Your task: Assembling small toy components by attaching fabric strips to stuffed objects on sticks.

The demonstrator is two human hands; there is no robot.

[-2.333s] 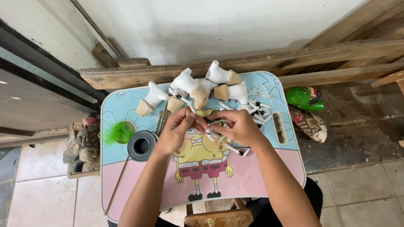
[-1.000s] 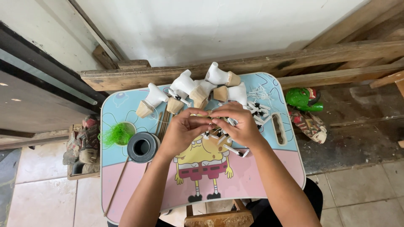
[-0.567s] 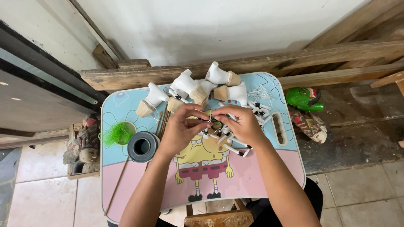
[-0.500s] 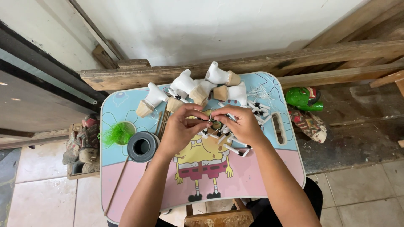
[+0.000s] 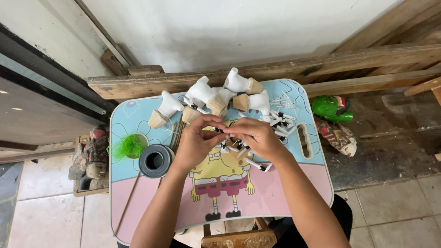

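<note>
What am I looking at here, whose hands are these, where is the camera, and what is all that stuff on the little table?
The camera sits on a person's head and looks down at their own bare hands. The left hand and right hand meet over a small cartoon-printed table, pinching a small white piece with a black tip between them. Behind them lie white carved figures with bare wooden bases, and white sticks with black tips. At left are a dark round roll and a green fibre tuft.
</note>
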